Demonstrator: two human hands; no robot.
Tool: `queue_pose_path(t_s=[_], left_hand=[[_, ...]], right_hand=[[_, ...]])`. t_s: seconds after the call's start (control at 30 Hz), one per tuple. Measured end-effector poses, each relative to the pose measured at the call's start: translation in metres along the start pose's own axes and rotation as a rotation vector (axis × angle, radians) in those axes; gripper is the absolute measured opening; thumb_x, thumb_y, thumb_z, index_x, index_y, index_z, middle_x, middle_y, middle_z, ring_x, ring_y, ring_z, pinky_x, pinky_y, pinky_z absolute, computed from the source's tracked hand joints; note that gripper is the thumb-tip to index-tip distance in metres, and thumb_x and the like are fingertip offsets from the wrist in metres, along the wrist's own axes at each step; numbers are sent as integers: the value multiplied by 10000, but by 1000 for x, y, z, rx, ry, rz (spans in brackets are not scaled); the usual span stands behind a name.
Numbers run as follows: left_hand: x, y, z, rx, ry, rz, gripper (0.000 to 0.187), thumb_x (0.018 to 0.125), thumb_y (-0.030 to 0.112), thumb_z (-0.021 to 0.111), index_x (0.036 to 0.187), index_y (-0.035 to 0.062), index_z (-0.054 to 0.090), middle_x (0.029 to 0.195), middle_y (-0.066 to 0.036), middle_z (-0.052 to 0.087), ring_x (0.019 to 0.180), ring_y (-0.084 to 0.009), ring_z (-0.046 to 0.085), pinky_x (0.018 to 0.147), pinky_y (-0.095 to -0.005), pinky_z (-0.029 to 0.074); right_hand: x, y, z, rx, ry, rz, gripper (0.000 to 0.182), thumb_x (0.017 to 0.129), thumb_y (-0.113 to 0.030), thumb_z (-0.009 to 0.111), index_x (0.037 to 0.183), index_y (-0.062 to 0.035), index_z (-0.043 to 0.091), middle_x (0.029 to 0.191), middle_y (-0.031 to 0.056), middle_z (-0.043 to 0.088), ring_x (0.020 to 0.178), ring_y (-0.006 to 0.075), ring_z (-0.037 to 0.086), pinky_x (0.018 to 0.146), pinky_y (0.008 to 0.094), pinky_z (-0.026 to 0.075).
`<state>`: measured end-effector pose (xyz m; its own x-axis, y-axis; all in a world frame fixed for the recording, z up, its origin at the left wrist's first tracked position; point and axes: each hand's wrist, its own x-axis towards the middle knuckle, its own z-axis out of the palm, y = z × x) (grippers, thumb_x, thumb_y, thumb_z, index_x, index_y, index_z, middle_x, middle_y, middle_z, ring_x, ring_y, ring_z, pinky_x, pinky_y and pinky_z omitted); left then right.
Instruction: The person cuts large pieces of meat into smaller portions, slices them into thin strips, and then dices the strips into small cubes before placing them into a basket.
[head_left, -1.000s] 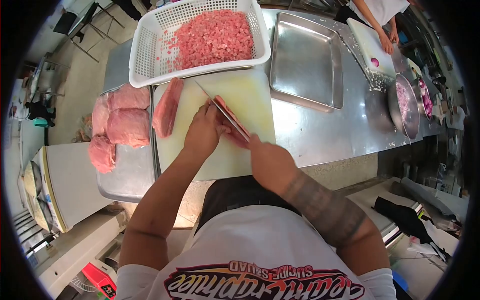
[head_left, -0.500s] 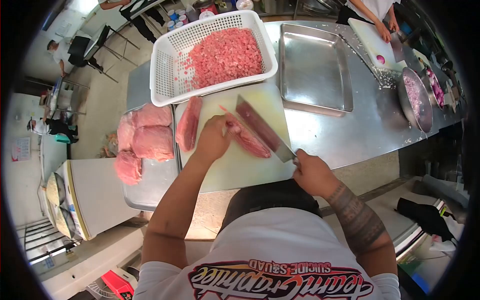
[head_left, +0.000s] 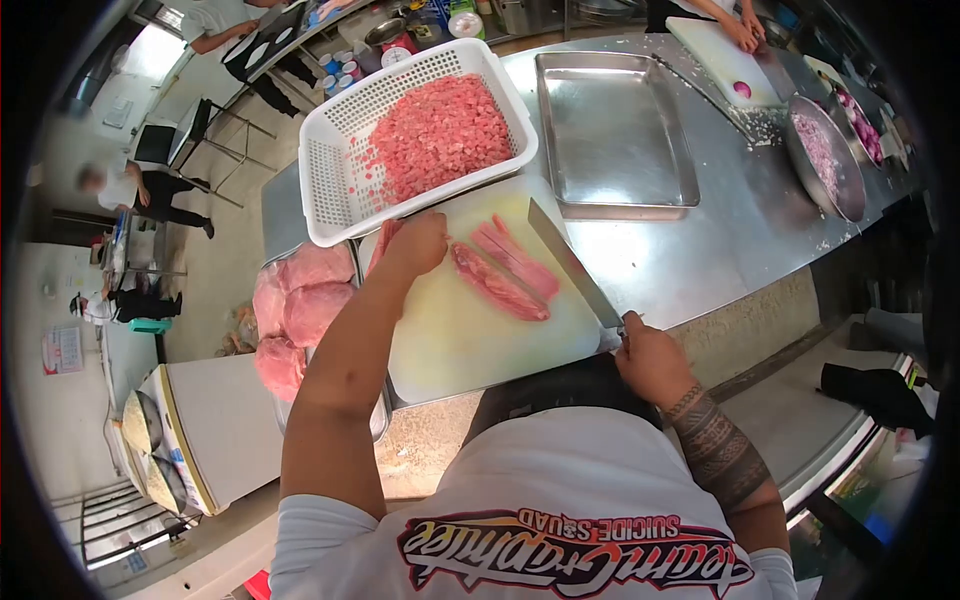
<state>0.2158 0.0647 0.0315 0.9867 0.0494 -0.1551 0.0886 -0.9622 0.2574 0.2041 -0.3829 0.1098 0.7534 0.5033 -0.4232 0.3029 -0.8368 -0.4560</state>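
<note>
My right hand (head_left: 652, 358) grips the handle of a broad cleaver (head_left: 572, 262), its blade resting along the right side of the white cutting board (head_left: 450, 345). Left of the blade lies a flat pink meat slice (head_left: 515, 258), with a thicker meat strip (head_left: 498, 285) parallel to it. My left hand (head_left: 424, 243) is over the board's upper left, fingers curled in; whether they hold anything is hidden. Beside that hand, a raw meat slab (head_left: 384, 236) shows partly behind my wrist.
A white perforated basket (head_left: 325, 190) holding diced meat stands beyond the board. Large meat chunks (head_left: 315, 315) lie on a tray at left. A steel tray (head_left: 615, 130) sits at right, near a bowl of chopped onion (head_left: 822, 160). Another person's hands (head_left: 745, 30) cut at the far right.
My left hand has left the meat strip and moved left and up toward the slab. The cleaver has shifted right, and a cut slice now lies apart from the strip.
</note>
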Motion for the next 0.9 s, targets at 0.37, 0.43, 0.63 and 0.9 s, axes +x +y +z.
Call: queue_pose_path(t_s=[0.37, 0.43, 0.63, 0.9], left_hand=[[-16, 108, -14, -202, 139, 180, 272, 875, 19, 640, 1133, 22, 724, 1095, -175, 681, 1142, -372, 646, 963, -465, 545], [-38, 110, -13, -293, 335, 33, 233, 860, 52, 712, 1093, 33, 718, 1073, -169, 677, 1095, -384, 644, 951, -477, 535], [-85, 119, 3, -374, 410, -172, 471, 720, 114, 915, 1111, 35, 665, 1149, -160, 643, 1075, -401, 634, 940, -485, 526], [-84, 120, -2, -348, 348, -207, 609, 697, 125, 941, 1211, 23, 630, 1209, -185, 617, 1133, -414, 621, 960, -479, 524]], right_hand=[[17, -11, 1, -36, 43, -61, 217, 917, -105, 659, 1065, 0, 541, 861, 270, 717, 865, 466, 720, 771, 569, 577], [14, -18, -5, -13, 65, -111, 214, 911, -94, 660, 1059, 0, 538, 847, 266, 712, 846, 466, 718, 757, 565, 578], [1, -53, -24, -44, 17, -249, 192, 906, -70, 649, 1039, 1, 530, 808, 247, 698, 781, 455, 713, 710, 550, 582], [-1, -73, -35, -70, -96, -293, 173, 921, -69, 635, 1036, 4, 528, 793, 238, 689, 772, 451, 709, 707, 546, 577]])
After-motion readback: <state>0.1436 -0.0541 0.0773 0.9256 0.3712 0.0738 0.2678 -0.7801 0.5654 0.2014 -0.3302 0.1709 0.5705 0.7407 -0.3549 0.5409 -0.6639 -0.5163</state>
